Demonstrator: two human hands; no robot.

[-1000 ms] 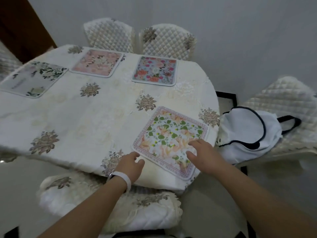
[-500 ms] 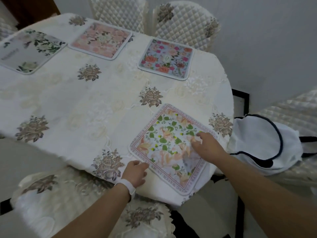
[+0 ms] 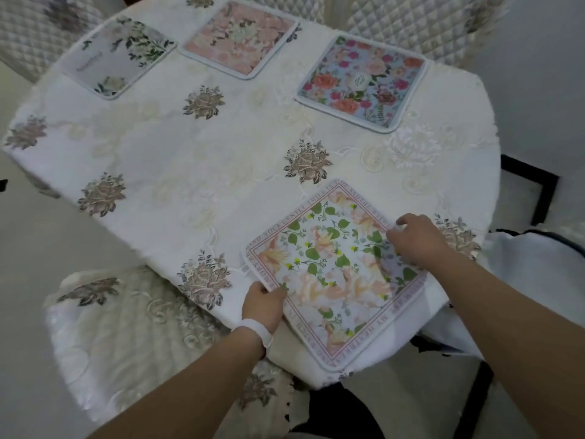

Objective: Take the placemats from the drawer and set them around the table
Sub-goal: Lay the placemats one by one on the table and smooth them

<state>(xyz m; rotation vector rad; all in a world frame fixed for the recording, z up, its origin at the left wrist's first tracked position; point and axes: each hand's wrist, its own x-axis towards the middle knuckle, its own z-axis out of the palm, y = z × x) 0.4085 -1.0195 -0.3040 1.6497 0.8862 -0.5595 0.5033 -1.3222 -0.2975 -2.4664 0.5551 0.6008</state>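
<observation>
A square placemat with green leaves and peach flowers (image 3: 329, 270) lies at the table's near right edge, turned like a diamond, its near corner over the rim. My left hand (image 3: 262, 307), with a white wristband, pinches its left corner, thumb on top. My right hand (image 3: 418, 239) has curled fingers gripping the mat's right corner. Three more placemats lie along the far side: a white and green one (image 3: 120, 55), a pink one (image 3: 240, 39) and a blue floral one (image 3: 361, 83).
The table wears a white embroidered cloth (image 3: 190, 160). Quilted chairs stand at the near left (image 3: 126, 327), the far left (image 3: 31, 33) and the far right (image 3: 405, 20). A white bag with dark trim (image 3: 538, 258) sits on a chair to the right.
My left hand went from the tablecloth edge to the mat's left corner. My right hand slid from the mat's near side up to its right corner. The view came closer to the table.
</observation>
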